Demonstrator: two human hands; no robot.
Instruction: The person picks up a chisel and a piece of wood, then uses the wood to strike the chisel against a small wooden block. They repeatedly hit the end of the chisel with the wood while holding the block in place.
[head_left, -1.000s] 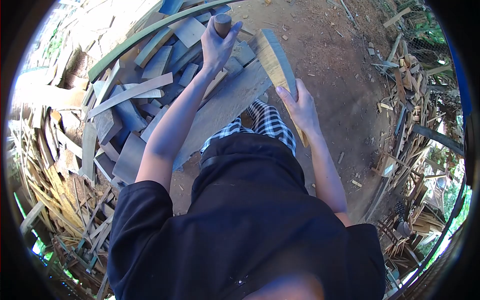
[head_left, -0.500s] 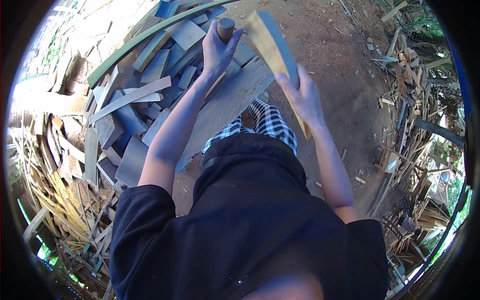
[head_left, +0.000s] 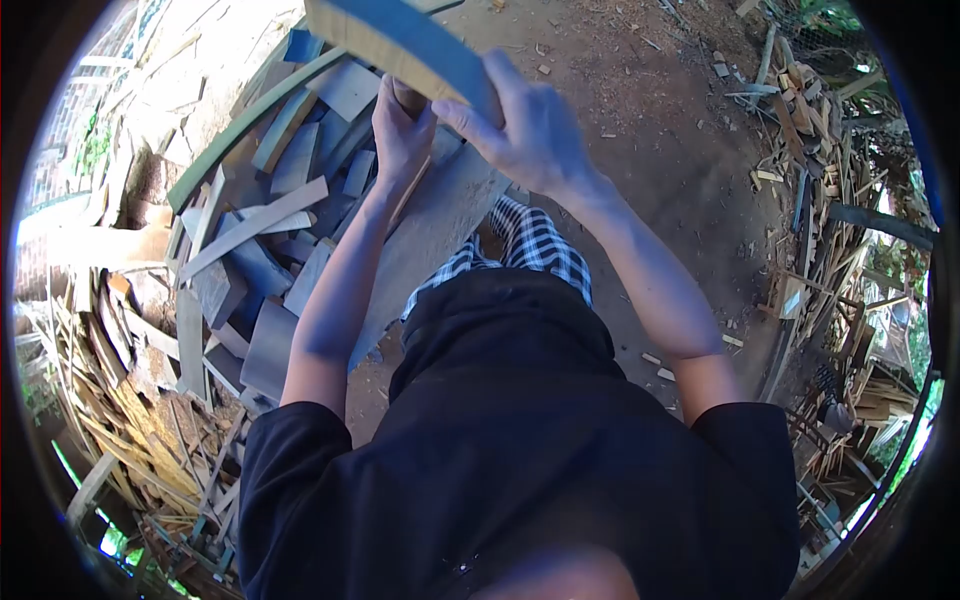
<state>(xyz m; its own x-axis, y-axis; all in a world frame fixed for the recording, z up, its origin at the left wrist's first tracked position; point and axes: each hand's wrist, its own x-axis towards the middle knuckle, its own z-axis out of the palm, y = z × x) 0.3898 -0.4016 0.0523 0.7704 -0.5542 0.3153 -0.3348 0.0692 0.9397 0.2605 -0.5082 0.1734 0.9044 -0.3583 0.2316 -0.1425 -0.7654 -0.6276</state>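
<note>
My right hand [head_left: 535, 130] grips the near end of a thick, slightly curved wooden plank [head_left: 390, 45], fingers over its upper edge and thumb along the side. The plank slants up to the left, its far end reaching the top of the view. My left hand [head_left: 400, 150] is closed around a round-ended wooden handle [head_left: 408, 98], thumb side up. The plank overlaps the top of that handle in this view, and whatever lies below the fist is hidden. Beneath my left forearm runs a broad, weathered board [head_left: 440, 225], beside my checked trousers.
A heap of cut wood blocks [head_left: 265, 255] lies to the left, with a long curved strip [head_left: 235, 130] along its far side. Split sticks [head_left: 130, 430] pile up at lower left. More scrap wood [head_left: 805, 140] lines the right side of the dirt floor [head_left: 660, 200].
My right hand has swung the plank up and left, from beside my right knee to over my left fist. My left hand has shifted slightly left and down, still holding the handle.
</note>
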